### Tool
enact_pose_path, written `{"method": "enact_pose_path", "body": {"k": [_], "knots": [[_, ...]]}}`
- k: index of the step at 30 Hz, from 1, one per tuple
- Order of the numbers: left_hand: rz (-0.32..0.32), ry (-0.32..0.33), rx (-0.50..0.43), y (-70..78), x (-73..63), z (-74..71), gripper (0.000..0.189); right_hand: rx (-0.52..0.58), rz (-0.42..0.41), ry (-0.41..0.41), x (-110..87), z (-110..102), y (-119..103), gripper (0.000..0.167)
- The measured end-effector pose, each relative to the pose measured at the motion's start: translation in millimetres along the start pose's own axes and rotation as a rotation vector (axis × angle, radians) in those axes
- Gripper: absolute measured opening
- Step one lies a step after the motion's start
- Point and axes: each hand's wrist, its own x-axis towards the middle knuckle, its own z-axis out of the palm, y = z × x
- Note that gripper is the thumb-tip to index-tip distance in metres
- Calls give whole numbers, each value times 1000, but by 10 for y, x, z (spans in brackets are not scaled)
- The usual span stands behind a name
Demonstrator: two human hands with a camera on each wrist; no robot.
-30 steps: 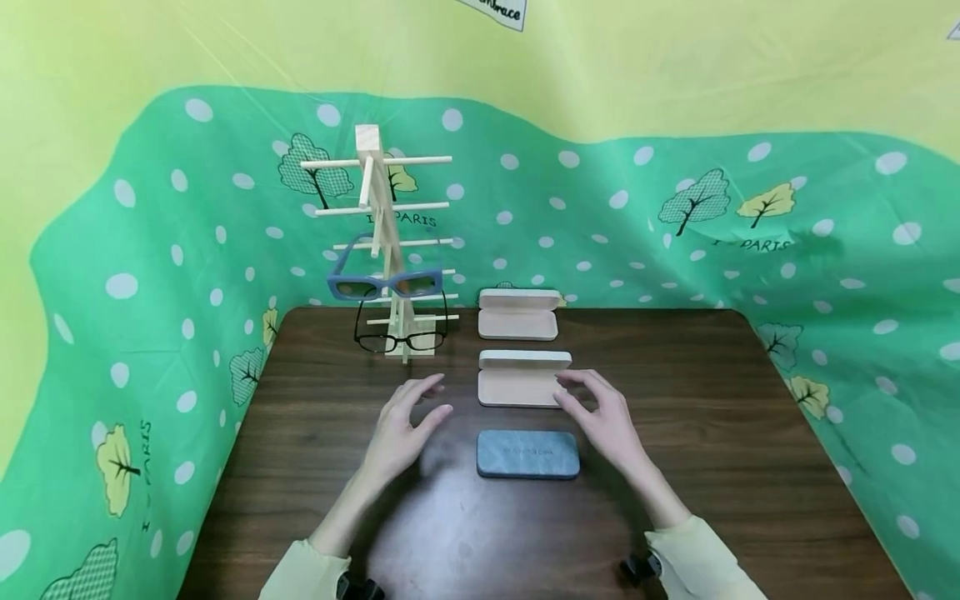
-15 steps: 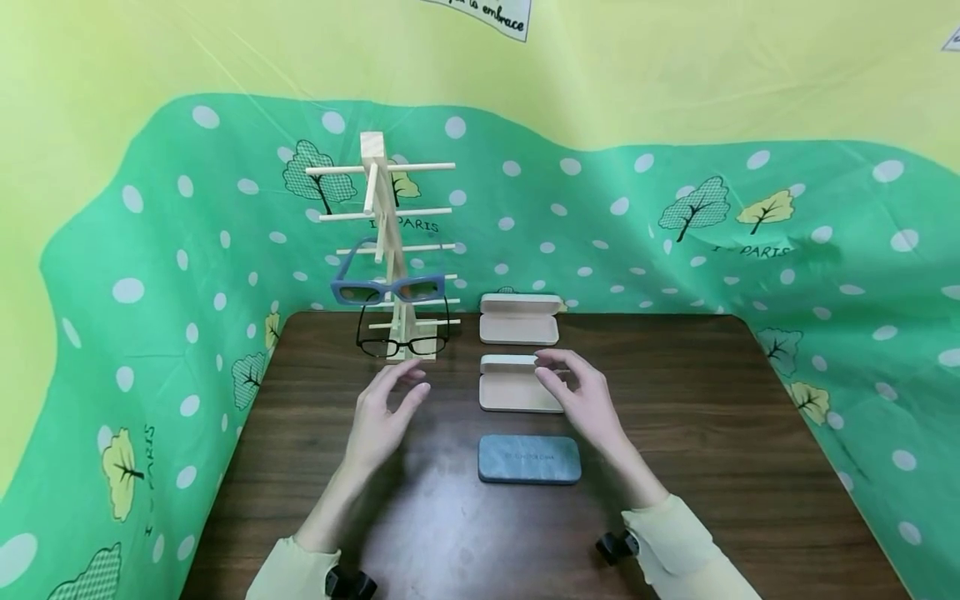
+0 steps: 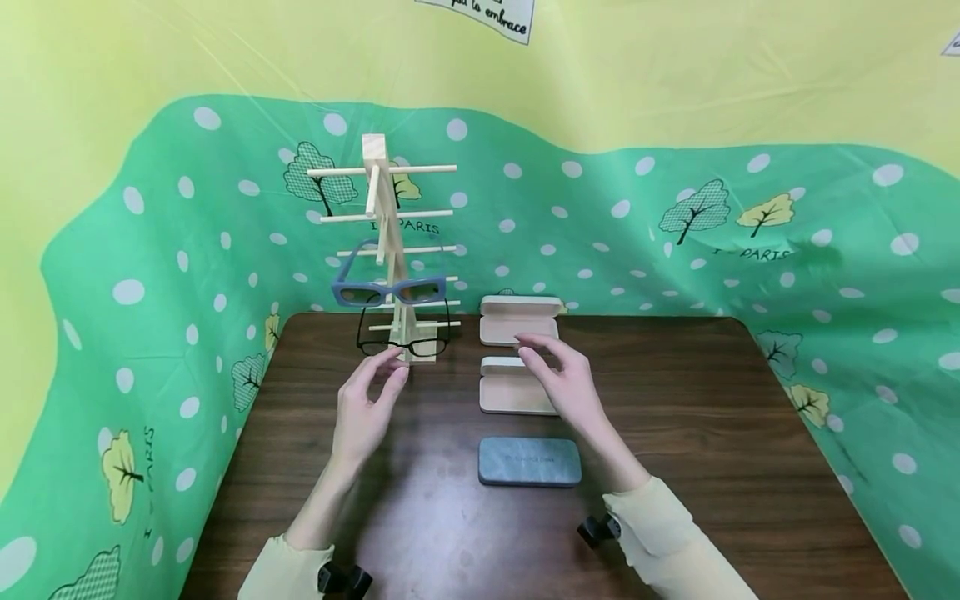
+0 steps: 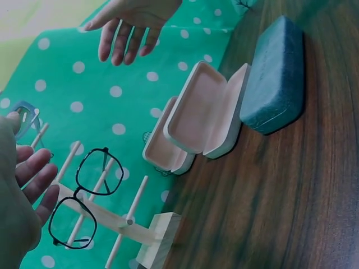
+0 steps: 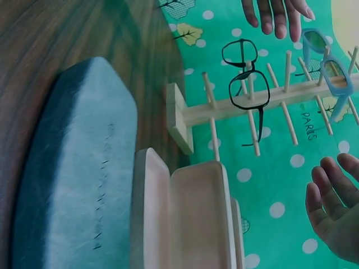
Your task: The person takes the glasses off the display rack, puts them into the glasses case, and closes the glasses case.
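My left hand (image 3: pixel 363 414) hovers in front of the wooden rack (image 3: pixel 395 242), its fingers loosely bent and holding nothing. Just beyond its fingertips, black-framed eyeglasses (image 3: pixel 408 346) hang on the rack's low pegs. Above them sit blue-framed sunglasses (image 3: pixel 390 291). My right hand (image 3: pixel 564 379), also holding nothing, is raised over the right side of the nearer open glasses case (image 3: pixel 513 395), overlapping it in the head view. Another open glasses case (image 3: pixel 519 332) stands behind. A closed blue glasses case (image 3: pixel 529 462) lies closest to me.
The dark wooden table (image 3: pixel 720 433) bears everything and backs onto a green and yellow cloth (image 3: pixel 600 192). The rack's upper pegs (image 3: pixel 423 169) stick out sideways. Each wrist wears a small black camera, such as the one at the right sleeve (image 3: pixel 652 521).
My left hand has moved left and forward toward the black eyeglasses. My right hand has also shifted left and forward over the nearer open case. The glasses and cases stay in place.
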Motion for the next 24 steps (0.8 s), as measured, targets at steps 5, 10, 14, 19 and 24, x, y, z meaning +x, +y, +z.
{"method": "enact_pose_path", "body": {"k": [5,10,14,19,24], "knots": [[-36,29,16,51,36,-33,27,-2,28,-8,56,31,-174,31],[-59,66,39,84,99,-66,25,10,18,-14,57,34,-470,31],[-59,83,48,110,151,-122,21,28,-13,-17,90,57,-595,28],[-69,83,42,136,205,-212,15,33,-46,-24,223,127,-514,27],[-119,74,14,110,233,-285,17,36,-62,-36,356,167,-385,28]]}}
